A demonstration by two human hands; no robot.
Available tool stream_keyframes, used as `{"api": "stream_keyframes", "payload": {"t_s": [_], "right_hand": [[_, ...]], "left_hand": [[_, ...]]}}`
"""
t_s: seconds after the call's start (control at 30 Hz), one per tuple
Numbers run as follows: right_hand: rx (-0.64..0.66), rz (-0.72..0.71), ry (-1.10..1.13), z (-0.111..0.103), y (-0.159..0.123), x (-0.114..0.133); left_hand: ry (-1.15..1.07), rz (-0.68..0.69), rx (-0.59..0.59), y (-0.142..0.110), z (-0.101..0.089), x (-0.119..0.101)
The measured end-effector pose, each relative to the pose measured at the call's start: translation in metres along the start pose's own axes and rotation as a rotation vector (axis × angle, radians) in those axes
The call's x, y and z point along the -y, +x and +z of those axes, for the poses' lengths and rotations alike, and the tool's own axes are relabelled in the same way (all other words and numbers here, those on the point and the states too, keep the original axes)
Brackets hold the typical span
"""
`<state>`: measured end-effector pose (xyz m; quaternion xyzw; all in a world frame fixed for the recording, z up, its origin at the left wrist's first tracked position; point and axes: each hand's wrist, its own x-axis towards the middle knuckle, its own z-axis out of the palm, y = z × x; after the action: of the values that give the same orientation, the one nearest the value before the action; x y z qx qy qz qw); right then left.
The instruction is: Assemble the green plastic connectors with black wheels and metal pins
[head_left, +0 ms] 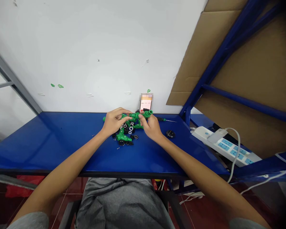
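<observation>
A green plastic pipe fitting (134,116) is held up between both hands, above a pile of parts on the table. My right hand (151,125) is closed round its body, thumb on the near side, and its open round end points right. At the other end, the thumb and fingers of my left hand (114,121) are pinched together; a small dark part shows by the fingertips, too small to name. Below lie another green fitting (124,136), white rings (131,128), black round caps (121,143) and small black pieces (134,137).
A phone showing a timer (146,103) leans on the white wall behind the pile. To the right are a screwdriver (165,120), a round black object (170,134) and a white power strip (224,144). Loose screws (118,148) lie on the blue table (61,140).
</observation>
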<state>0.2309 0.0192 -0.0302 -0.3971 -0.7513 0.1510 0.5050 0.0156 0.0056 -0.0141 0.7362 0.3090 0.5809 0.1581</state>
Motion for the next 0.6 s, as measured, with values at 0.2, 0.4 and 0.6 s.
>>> {"api": "stream_keyframes", "payload": {"t_s": [0.2, 0.4, 0.6], "right_hand": [[-0.025, 0.076, 0.151, -0.0009, -0.0015, 0.0107], [0.027, 0.185, 0.297, 0.0005, -0.0008, 0.0080], [0.160, 0.277, 0.423, 0.0027, 0.0039, 0.0066]], "left_hand": [[0.065, 0.056, -0.022, -0.0040, 0.0007, -0.0025], [0.060, 0.093, 0.000, -0.0031, -0.0005, -0.0069], [0.041, 0.065, 0.056, -0.0008, -0.0032, -0.0058]]}}
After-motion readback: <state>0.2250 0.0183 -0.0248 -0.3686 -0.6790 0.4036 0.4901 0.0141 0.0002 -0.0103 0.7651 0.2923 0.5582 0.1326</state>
